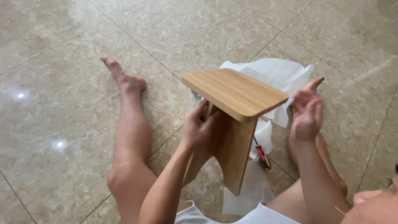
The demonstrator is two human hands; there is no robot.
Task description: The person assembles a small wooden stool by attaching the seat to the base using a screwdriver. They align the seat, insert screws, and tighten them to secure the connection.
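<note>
A small light-wood stool [234, 91] stands tilted between my legs, its flat seat uppermost and a leg panel [234, 153] reaching down toward me. My left hand [198, 129] grips the stool just under the seat, fingers wrapped on the leg panel. My right hand [307, 110] hovers to the right of the seat with its fingers apart, holding nothing and not touching the wood.
White foam wrapping [282, 74] lies on the beige tiled floor [62, 103] behind and beneath the stool. A screwdriver with a red handle [262, 155] rests on the wrapping right of the leg panel. My bare left leg [130, 124] stretches out on the left.
</note>
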